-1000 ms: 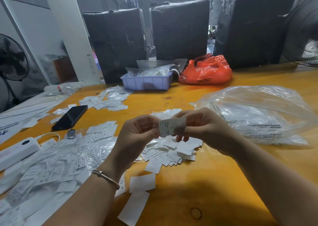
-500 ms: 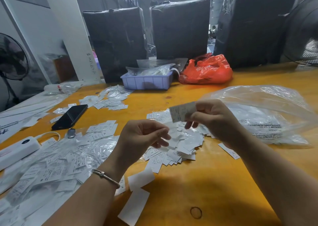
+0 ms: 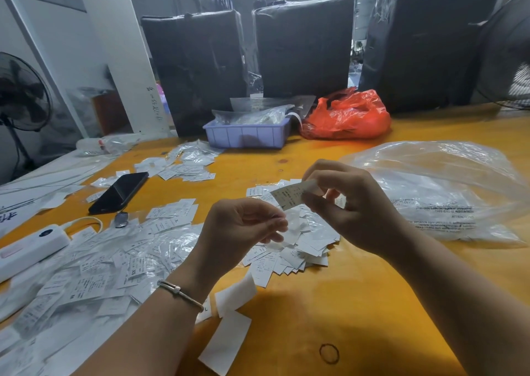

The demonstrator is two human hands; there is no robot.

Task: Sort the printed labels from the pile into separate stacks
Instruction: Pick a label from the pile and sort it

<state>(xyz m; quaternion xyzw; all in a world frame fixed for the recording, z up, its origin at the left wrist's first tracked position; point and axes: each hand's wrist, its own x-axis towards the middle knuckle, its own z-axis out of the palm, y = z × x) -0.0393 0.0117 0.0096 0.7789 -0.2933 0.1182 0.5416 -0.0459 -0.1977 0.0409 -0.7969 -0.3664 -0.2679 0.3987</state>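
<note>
My right hand [image 3: 355,212] pinches 1 small white printed paper label [image 3: 289,196] above the heap of white printed labels [image 3: 304,243] on the orange wooden table [image 3: 358,312]. My left hand [image 3: 241,232], fingers loosely curled and holding nothing, hovers just left of that heap. A black slab phone [image 3: 120,192] lies farther left of it.

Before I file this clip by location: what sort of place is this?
Probably a garment or packing workshop. Loose size labels cover a yellow worktable, black-wrapped bales stand behind it, and clear polybags lie beside the right hand.
</note>
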